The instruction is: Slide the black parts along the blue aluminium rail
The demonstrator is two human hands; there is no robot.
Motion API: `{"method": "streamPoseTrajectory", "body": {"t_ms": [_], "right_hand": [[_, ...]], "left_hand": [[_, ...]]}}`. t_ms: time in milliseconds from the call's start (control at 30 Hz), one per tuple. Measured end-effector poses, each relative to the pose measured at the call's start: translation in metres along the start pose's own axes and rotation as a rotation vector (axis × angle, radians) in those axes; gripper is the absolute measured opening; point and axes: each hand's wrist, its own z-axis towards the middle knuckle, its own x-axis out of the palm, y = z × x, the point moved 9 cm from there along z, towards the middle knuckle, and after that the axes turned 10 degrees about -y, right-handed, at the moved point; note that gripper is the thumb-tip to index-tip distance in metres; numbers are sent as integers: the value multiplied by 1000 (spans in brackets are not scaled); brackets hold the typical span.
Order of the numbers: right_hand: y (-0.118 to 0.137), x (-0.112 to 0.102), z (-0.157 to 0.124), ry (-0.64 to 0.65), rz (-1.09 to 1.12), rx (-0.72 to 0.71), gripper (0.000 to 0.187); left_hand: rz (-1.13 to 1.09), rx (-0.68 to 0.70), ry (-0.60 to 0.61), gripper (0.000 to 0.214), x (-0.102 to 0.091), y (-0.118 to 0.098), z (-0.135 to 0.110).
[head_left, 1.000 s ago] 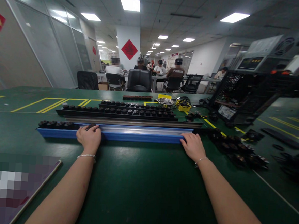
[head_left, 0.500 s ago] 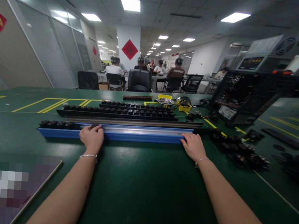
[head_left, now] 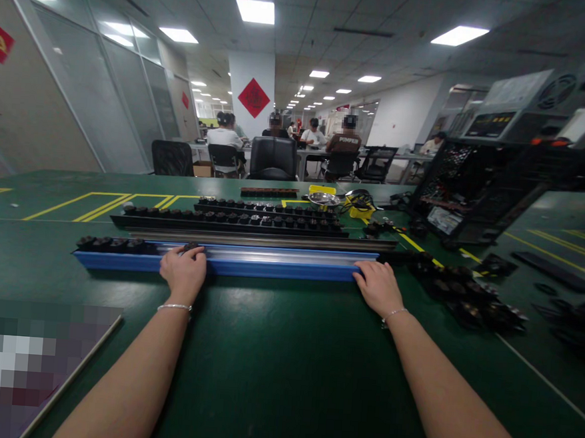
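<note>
A long blue rail (head_left: 279,267) with a silvery channel lies across the green table. A row of small black parts (head_left: 110,242) fills its left stretch. My left hand (head_left: 184,271) rests on the rail's front edge, fingers curled over it, with a black part at its fingertips. My right hand (head_left: 378,286) grips the rail's right end. Both wrists wear thin bracelets.
Behind the blue rail lie a bare metal rail (head_left: 261,239) and two black strips loaded with parts (head_left: 227,221). Loose black parts (head_left: 467,294) are heaped at the right. An open computer case (head_left: 475,192) stands at back right. A blurred board (head_left: 22,360) lies at near left. Several people sit far behind.
My left hand has slid a little to the right along the blue rail, carrying a black part at its fingertips. My right hand has stayed at the rail's end.
</note>
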Motion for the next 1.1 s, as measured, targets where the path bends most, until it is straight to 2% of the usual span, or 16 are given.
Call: {"method": "streamPoseTrajectory", "body": {"t_ms": [267,600,1100], "right_hand": [[0,1,0,-6,6,-8,34],[0,1,-1,-26,-20,-9,31],[-3,3,-1,-13,0,-4,34]], "left_hand": [[42,70,-28,30,-4,-11,-6],[55,189,25,33,10,-15,-7],[62,240,24,33,12,-21,-12]]}}
